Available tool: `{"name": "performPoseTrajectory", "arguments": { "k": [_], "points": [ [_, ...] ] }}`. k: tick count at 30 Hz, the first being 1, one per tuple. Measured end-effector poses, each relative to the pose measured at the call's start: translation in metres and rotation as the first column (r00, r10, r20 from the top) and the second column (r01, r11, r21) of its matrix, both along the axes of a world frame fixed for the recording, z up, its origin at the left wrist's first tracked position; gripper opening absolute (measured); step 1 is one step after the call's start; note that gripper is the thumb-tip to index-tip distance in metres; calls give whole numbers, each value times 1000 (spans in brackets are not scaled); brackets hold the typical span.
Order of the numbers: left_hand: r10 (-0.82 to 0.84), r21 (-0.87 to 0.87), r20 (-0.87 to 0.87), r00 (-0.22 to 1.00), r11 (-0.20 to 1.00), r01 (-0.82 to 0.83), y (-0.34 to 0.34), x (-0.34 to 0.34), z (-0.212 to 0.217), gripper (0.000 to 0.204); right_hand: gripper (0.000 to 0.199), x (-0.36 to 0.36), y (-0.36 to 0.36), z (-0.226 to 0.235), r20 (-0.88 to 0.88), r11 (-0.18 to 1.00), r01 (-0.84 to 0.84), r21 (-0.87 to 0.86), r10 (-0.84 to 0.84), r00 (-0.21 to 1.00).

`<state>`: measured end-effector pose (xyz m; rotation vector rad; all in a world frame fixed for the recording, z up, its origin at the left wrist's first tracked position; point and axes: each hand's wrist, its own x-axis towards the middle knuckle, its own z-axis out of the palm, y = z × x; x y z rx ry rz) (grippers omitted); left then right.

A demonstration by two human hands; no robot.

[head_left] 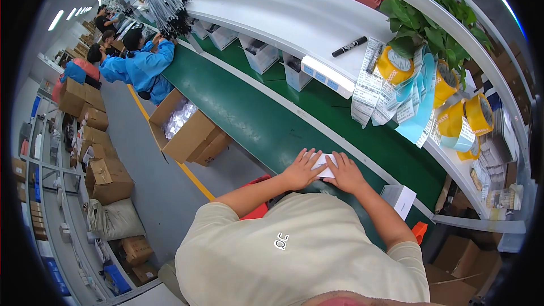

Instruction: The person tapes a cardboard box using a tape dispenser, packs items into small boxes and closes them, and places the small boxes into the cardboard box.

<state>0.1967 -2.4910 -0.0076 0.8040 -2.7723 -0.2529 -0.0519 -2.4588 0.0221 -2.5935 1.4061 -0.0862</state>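
Note:
A small flat white box (324,165) rests on the green work surface (249,127) in front of me. My left hand (302,170) lies over its left side, palm down with the fingers spread. From the right, my right hand (347,173) rests on it the same way, fingers apart and pointing away from me. Both hands touch the box and cover much of it, so its full outline is hidden. Beside my right forearm stands a larger white box (398,199).
An open cardboard carton (180,130) of clear-wrapped items stands at the bench's left edge. Above the bench, a white shelf (283,3) carries a black marker (349,46), label strips (371,88) and yellow tape rolls (395,65). People in blue (139,65) work farther along.

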Motion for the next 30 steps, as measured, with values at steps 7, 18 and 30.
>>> {"name": "performPoseTrajectory", "arguments": {
  "k": [7,18,30],
  "points": [
    [1,-15,24,1000,1000,0,15,0,3,68,89,7,18,5,73,990,2,-142,9,997],
    [116,194,-301,946,979,-58,-107,10,4,56,99,-11,48,35,-177,813,562,150,-538,825],
    [589,160,-504,632,783,-602,-404,10,-148,103,92,-67,161,7,-213,282,946,-158,-946,246]
  ]
}}
